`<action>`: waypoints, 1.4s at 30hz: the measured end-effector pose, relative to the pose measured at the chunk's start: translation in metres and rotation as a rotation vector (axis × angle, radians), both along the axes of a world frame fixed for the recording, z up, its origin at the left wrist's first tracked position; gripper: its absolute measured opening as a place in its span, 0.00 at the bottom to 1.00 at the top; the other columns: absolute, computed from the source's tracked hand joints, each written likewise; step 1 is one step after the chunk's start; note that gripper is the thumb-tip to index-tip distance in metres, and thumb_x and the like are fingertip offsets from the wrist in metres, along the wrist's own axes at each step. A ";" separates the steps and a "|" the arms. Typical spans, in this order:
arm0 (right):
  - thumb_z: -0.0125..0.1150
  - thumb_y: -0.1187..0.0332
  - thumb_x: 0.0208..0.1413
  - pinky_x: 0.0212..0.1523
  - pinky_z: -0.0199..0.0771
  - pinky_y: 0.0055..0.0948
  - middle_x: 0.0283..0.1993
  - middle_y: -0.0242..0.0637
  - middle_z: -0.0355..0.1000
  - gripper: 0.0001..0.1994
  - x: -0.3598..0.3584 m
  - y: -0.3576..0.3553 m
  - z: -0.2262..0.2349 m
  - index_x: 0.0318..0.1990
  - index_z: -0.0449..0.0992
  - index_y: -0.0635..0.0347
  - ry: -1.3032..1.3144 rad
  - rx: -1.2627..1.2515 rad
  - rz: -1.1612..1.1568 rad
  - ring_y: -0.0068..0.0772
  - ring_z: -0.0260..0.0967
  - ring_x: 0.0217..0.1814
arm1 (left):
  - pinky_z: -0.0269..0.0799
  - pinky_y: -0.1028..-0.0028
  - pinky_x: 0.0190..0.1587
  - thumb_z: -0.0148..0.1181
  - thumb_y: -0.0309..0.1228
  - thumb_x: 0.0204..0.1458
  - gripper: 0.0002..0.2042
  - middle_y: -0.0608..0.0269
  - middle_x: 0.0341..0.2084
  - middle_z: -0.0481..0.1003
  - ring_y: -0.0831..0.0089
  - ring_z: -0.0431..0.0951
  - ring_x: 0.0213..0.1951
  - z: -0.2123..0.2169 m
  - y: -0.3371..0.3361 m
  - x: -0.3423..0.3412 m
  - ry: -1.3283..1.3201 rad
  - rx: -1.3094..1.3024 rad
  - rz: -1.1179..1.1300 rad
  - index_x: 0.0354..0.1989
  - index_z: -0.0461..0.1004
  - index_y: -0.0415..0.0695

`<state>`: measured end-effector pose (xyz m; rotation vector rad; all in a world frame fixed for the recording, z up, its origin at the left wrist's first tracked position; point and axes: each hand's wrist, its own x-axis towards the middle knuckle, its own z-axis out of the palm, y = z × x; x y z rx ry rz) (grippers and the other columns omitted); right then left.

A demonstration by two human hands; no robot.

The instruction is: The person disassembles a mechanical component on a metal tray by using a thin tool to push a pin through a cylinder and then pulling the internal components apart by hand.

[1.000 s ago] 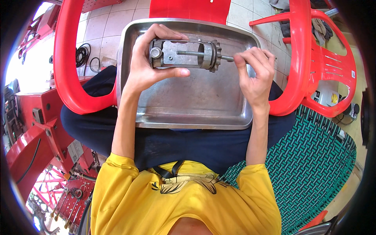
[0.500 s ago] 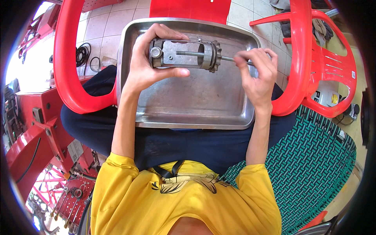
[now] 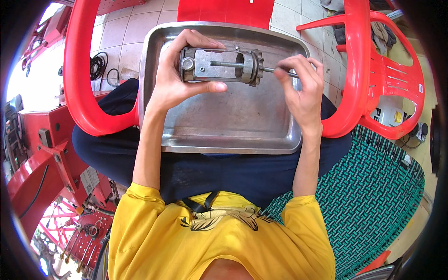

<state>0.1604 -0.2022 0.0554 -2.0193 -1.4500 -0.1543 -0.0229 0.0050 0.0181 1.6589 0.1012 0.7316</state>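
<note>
My left hand (image 3: 164, 88) is wrapped around the left end of a grey metal cylindrical housing (image 3: 217, 73), thumb below and fingers over the top. A round bolt head shows at that end, and a toothed sprocket (image 3: 256, 68) sits at the right end. Through the sprocket runs a long thin metal rod (image 3: 226, 64), its threaded tip visible in the housing's open side. My right hand (image 3: 302, 95) pinches the rod's outer part between thumb and fingers. The fingertips are slightly blurred. The housing is held level above a shallow metal tray (image 3: 228, 144).
The tray rests on my lap in dark trousers. Red plastic chairs (image 3: 350, 70) stand around it. A green woven seat (image 3: 373, 196) is at the lower right. Red machinery (image 3: 51, 126) and a red tool panel (image 3: 88, 240) are at the left, with black cable (image 3: 98, 65) on the tiles.
My right hand has shifted slightly left, and its fingers have changed position on the rod. My left hand and the housing stay almost still.
</note>
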 end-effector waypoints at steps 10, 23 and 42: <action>0.76 0.65 0.51 0.54 0.62 0.37 0.30 0.29 0.76 0.08 -0.006 0.004 0.007 0.30 0.81 0.55 0.036 0.024 -0.019 0.34 0.74 0.38 | 0.78 0.66 0.56 0.88 0.32 0.30 0.31 0.54 0.42 0.81 0.62 0.83 0.51 0.002 0.001 -0.001 -0.012 -0.027 0.010 0.42 0.75 0.41; 0.77 0.64 0.50 0.54 0.62 0.36 0.30 0.29 0.77 0.09 -0.005 0.001 0.010 0.31 0.81 0.55 0.047 0.030 -0.041 0.33 0.74 0.36 | 0.78 0.63 0.56 0.89 0.34 0.28 0.31 0.56 0.40 0.81 0.61 0.83 0.51 0.000 0.003 -0.001 -0.005 -0.030 0.012 0.41 0.74 0.43; 0.75 0.64 0.52 0.59 0.59 0.38 0.30 0.27 0.77 0.07 -0.002 0.000 0.006 0.31 0.82 0.54 -0.003 -0.002 -0.028 0.33 0.74 0.39 | 0.78 0.64 0.57 0.89 0.33 0.29 0.31 0.57 0.40 0.81 0.61 0.83 0.51 0.001 0.000 0.000 -0.012 -0.028 0.004 0.41 0.74 0.42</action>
